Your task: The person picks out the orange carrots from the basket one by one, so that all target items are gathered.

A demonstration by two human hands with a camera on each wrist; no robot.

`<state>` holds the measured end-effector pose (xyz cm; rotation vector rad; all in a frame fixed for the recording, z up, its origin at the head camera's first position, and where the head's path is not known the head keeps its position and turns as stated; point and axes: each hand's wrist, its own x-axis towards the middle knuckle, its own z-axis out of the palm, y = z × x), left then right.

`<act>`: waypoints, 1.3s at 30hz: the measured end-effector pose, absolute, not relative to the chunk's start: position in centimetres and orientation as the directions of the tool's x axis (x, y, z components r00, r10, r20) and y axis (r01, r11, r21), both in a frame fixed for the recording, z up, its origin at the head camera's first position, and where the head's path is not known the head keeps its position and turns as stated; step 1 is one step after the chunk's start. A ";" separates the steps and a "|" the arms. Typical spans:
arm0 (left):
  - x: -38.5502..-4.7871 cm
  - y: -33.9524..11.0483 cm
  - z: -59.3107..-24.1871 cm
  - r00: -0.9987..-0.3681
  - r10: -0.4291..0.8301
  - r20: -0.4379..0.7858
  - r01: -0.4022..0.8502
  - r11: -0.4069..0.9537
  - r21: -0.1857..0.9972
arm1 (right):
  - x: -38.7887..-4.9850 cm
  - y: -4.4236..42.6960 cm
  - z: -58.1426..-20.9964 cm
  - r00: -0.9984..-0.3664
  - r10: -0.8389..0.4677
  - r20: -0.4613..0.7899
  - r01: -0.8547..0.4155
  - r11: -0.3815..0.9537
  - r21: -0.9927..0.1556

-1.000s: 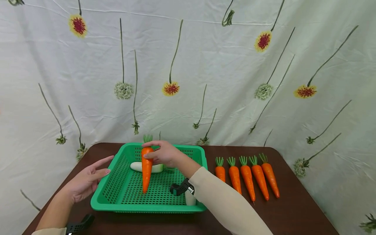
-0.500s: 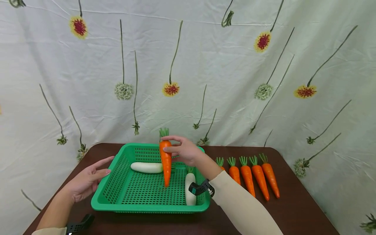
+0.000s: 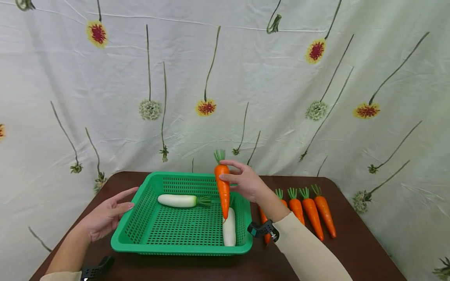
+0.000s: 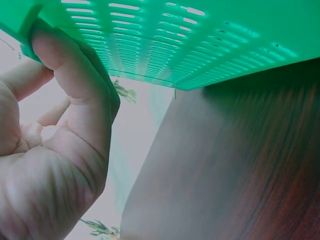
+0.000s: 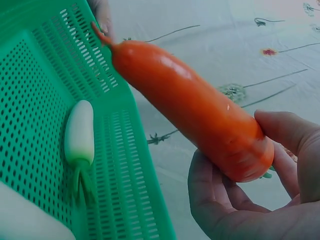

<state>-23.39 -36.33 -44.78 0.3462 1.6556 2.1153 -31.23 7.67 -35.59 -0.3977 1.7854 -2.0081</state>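
My right hand (image 3: 246, 183) grips an orange carrot (image 3: 222, 187) near its leafy top. The carrot hangs tip down over the right part of a green plastic basket (image 3: 181, 248); in the right wrist view the fingers and thumb are around the thick end of the carrot (image 5: 185, 105). Inside the basket, one white radish (image 3: 177, 200) lies crosswise at the back. Another white radish (image 3: 229, 230) lies lengthwise along the right side, its leaves partly hidden behind the carrot. My left hand (image 3: 107, 214) rests with loose fingers against the left rim, which the left wrist view shows close up.
Several carrots (image 3: 311, 216) lie in a row on the dark table (image 3: 355, 249) to the right of the basket, some covered by my right arm. A white flowered cloth (image 3: 277, 78) hangs behind the table.
My right hand has carried the carrot rightward and a little upward, from the left-middle of the basket to its right part. The left hand stays at the rim.
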 end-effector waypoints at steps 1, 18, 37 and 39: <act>-23.4 -36.3 -44.8 -0.876 0.478 -0.064 -0.179 -0.197 0.964 | -31.2 8.1 -35.7 -0.874 -0.483 -0.058 0.111 -0.083 -0.990; -23.3 -36.3 -44.7 -0.878 0.475 -0.063 -0.176 -0.197 0.964 | -30.4 14.3 -37.4 -0.907 -0.420 0.017 0.024 -0.092 -0.996; -23.2 -36.2 -45.0 -0.893 0.450 -0.028 -0.125 -0.187 0.974 | -29.9 22.8 -39.4 -0.942 -0.331 0.051 -0.052 -0.005 -0.999; -23.2 -36.2 -45.0 -0.895 0.446 -0.028 -0.120 -0.180 0.976 | -29.8 23.9 -39.6 -0.946 -0.320 0.053 -0.052 -0.014 -0.999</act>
